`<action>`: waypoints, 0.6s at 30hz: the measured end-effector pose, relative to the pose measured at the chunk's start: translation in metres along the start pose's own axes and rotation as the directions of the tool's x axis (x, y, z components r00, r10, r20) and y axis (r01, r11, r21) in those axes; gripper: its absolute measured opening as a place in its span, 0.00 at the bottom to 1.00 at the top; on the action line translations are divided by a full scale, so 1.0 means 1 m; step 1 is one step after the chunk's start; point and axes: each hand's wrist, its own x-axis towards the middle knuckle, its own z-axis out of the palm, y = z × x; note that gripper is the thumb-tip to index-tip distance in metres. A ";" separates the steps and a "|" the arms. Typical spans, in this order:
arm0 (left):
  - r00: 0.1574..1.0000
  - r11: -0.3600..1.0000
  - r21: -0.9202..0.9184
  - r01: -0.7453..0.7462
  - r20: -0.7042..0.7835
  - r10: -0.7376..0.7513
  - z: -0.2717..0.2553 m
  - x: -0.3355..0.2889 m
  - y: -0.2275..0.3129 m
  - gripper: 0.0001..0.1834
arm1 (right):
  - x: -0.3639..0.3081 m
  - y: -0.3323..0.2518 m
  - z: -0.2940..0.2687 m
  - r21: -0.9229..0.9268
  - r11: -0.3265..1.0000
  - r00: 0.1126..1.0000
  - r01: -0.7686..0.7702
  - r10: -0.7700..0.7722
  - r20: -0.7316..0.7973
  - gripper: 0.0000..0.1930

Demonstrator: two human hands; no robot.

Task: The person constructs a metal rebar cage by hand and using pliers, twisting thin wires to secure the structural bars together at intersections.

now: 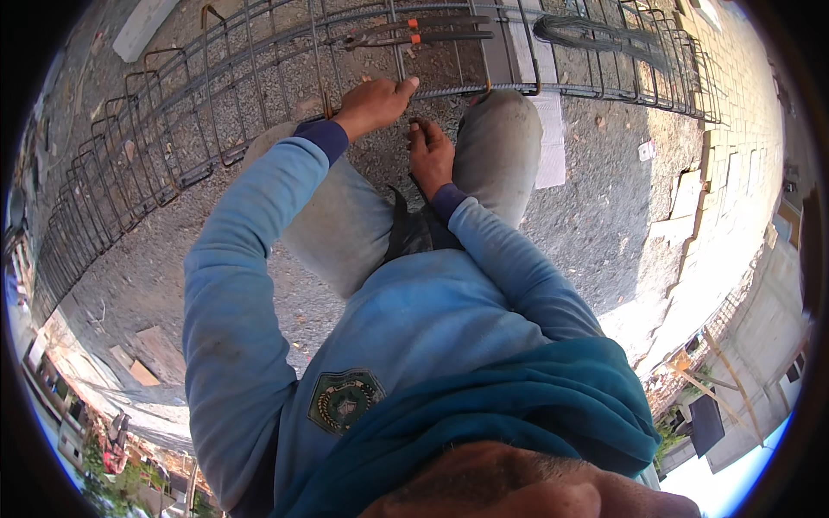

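Note:
A long steel rebar cage [181, 177] curves across the ground before my knees. My left hand [373, 107] reaches to its near long bar, with thumb and fingers closed at the lower end of a stirrup [398, 56]. Just below that bar, between my knees, my right hand [432, 155] has its fingers curled together; whatever they pinch is too small to make out. Pincers [423, 38] with dark handles and orange bands lie across the top of the cage. To their right, a bundle of thin dark tie wire [596, 36] rests on the bars.
Gravelly ground [596, 224] lies under and around the cage. A pale patterned strip [549, 142] runs beside my right knee. On the right is a sunlit block-paved strip [743, 121]. A concrete-coloured beam [142, 28] lies at far left, and flat board scraps [160, 352] at left.

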 end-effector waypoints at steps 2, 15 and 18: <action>1.000 1.000 -0.003 -0.012 -0.009 0.012 -0.001 0.000 0.003 0.39 | -0.002 0.004 0.016 -0.056 0.997 0.998 -0.056 0.055 -0.019 0.12; 1.000 1.000 -0.027 0.010 0.022 -0.010 -0.004 0.000 0.004 0.40 | 0.016 -0.029 -0.015 0.199 0.930 0.946 -0.310 0.322 -0.026 0.15; 0.997 1.000 -0.008 0.030 0.068 -0.029 -0.009 -0.001 0.007 0.40 | 0.032 -0.022 -0.034 0.376 0.701 0.791 -0.606 0.583 0.186 0.15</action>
